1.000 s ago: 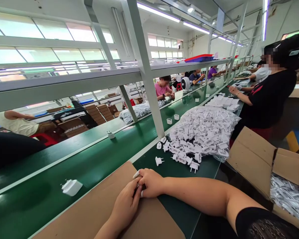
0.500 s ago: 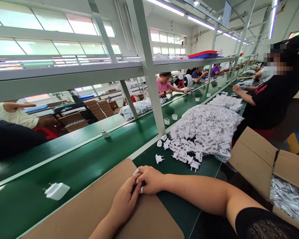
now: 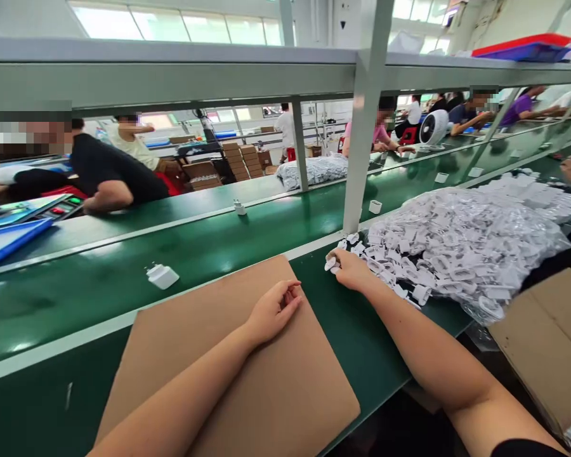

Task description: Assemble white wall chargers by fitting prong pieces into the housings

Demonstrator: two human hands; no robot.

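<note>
My right hand is closed on a small white plug piece at the near left edge of a heap of white plug parts. Its fingers partly cover the piece. On a brown cardboard sheet rests my left hand, fingers loosely curled, thumb apart; nothing shows between them. The heap spills out of a clear plastic bag lying on the green bench.
A green belt crosses in front, carrying a white charger and several smaller pieces. A metal post and shelf stand beyond. An open carton is at right. Other people sit along the line.
My hands, together over the cardboard's corner before, are now apart. The right has moved to the heap's edge; the left stays over the cardboard. The view has turned left.
</note>
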